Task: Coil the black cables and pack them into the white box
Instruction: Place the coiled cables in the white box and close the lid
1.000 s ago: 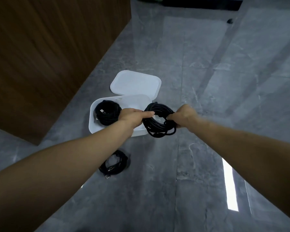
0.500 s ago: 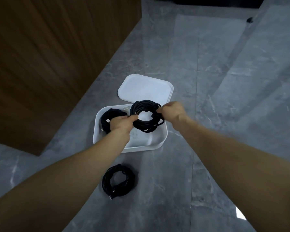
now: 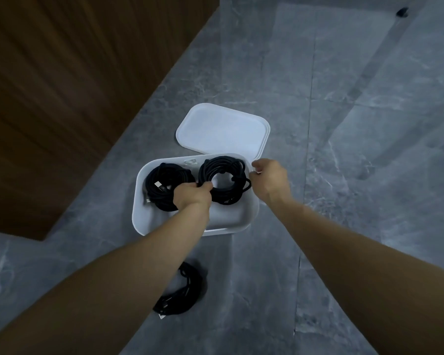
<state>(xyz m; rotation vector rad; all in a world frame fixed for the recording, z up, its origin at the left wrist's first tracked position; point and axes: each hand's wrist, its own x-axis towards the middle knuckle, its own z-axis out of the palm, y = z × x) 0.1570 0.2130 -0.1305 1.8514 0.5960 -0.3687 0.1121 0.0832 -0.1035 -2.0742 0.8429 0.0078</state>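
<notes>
Both hands are kept at the white box [image 3: 237, 221].
A cable coil [image 3: 222, 179] is gripped by the left hand [image 3: 192, 197]; the right hand [image 3: 269, 179] is curled at its right edge, contact unclear.

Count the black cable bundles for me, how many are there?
3. One coil lies in the left of the box, one in its right with the left hand gripping it, one on the floor, partly behind the left arm.

White box [image 3: 249, 216]: smooth matt plastic. Lid [image 3: 223, 129]: same plastic, faintly textured. Black cables [image 3: 223, 180]: matt rubbery sheath. Floor [image 3: 369, 175]: glossy grey marble-look tile. Wall panel [image 3: 62, 85]: wood grain, satin.
</notes>
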